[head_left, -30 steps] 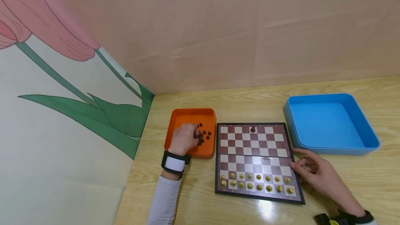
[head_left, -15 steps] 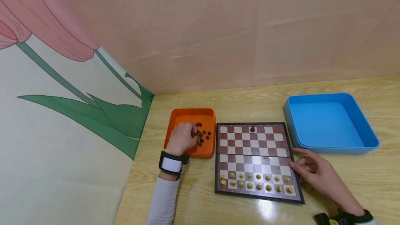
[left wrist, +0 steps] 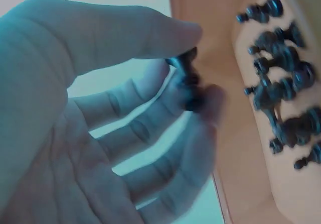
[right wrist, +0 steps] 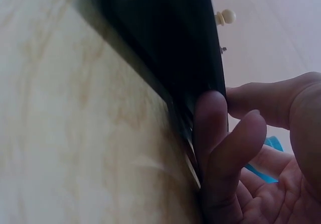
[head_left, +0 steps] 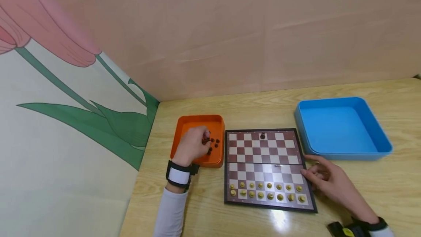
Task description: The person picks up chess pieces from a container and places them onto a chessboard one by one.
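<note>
In the head view my left hand (head_left: 191, 146) is over the orange tray (head_left: 201, 117). The left wrist view shows its thumb and fingertips pinching a small dark chess piece (left wrist: 189, 86), partly covered by the fingers. Several more dark pieces (left wrist: 281, 58) lie loose on the tray's floor beside it. My right hand (head_left: 332, 180) grips the right edge of the chessboard (head_left: 249, 158), thumb on top and curled fingers against its black side (right wrist: 165, 38). Two rows of gold pieces (head_left: 260, 185) stand at the board's near end, and one dark piece (head_left: 262, 136) stands on the far row.
A blue tray (head_left: 338, 127) sits behind the right hand, close to the board's far right corner. The orange tray adjoins the board's left side. A pink-beige backdrop (head_left: 210, 36) rises along the table's back edge, and a flower-printed panel (head_left: 75, 156) borders the left.
My left hand has shifted slightly left and back from the heap of dark pieces, with one piece now between its fingertips. The right hand keeps its grip on the board.
</note>
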### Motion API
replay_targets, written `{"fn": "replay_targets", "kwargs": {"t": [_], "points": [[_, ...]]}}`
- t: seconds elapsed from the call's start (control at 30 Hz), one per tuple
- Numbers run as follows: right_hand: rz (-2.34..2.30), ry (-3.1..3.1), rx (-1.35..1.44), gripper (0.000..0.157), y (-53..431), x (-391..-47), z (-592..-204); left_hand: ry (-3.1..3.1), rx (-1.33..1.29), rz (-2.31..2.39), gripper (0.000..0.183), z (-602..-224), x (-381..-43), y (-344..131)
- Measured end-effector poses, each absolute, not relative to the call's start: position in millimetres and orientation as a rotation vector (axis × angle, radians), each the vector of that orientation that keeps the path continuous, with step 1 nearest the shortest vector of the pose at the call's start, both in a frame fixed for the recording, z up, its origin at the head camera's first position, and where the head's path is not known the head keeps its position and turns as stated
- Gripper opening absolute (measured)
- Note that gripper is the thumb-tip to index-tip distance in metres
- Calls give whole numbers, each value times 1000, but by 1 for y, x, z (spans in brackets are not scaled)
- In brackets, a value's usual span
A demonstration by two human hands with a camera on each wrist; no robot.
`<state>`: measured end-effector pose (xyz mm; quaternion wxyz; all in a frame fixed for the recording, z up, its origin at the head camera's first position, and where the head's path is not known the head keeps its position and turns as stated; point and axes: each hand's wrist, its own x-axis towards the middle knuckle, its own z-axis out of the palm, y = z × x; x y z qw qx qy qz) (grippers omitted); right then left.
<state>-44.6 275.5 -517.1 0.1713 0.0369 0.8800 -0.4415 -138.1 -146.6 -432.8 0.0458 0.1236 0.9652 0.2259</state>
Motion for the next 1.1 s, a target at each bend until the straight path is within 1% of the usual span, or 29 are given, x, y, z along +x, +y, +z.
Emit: {"fn": "replay_targets", "kwargs": {"t": [0.37,0.47,0.73,0.97,1.1], "points": [[-1251,2488,107,73,278,-44,-518,2882,638,836,13,-427,-142,-125],[-1253,2492,110,73,278,-44,-517,2854,671,851,10,-426,-143,-119],[-1272,2485,110,70,277,-41,-517,2808,744,860,15,-422,-149,-103],[-1286,2491,118,72,275,-41,-515,2779,839,930,13,-421,-159,-87],[-1296,2493,114,71,274,-41,-515,2764,870,965,12,-421,-161,-78]]}}
